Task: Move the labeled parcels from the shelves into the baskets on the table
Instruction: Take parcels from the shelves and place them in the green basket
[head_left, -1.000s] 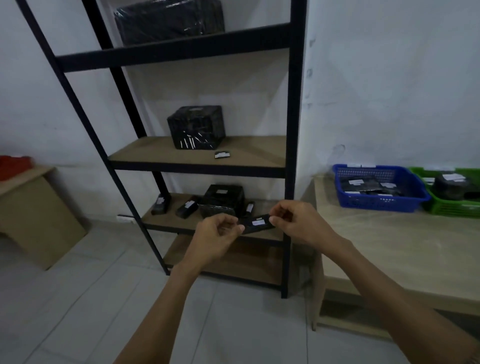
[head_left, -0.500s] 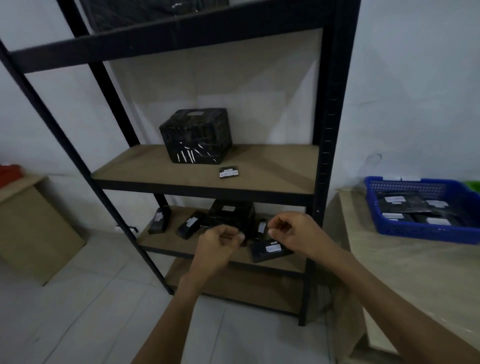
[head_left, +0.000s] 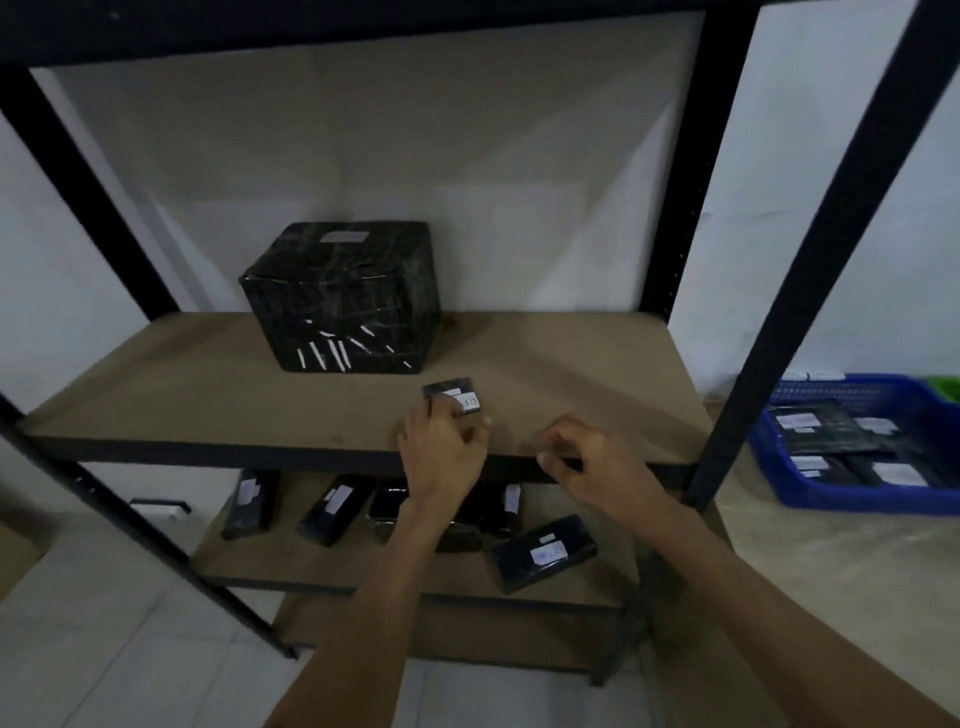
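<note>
On the middle shelf (head_left: 208, 395), the left grip (head_left: 441, 447) curls onto the near edge of a small labeled parcel (head_left: 457, 392), while the right grip (head_left: 592, 457) hovers beside it, loosely curled, holding nothing.

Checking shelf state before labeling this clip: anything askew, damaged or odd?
One black parcel on the lower shelf lies skewed near the front edge, apart from the row behind it. The large wrapped box above shows white streaks low on its front; scuffs or tape, cannot tell. Nothing spilled.
</note>
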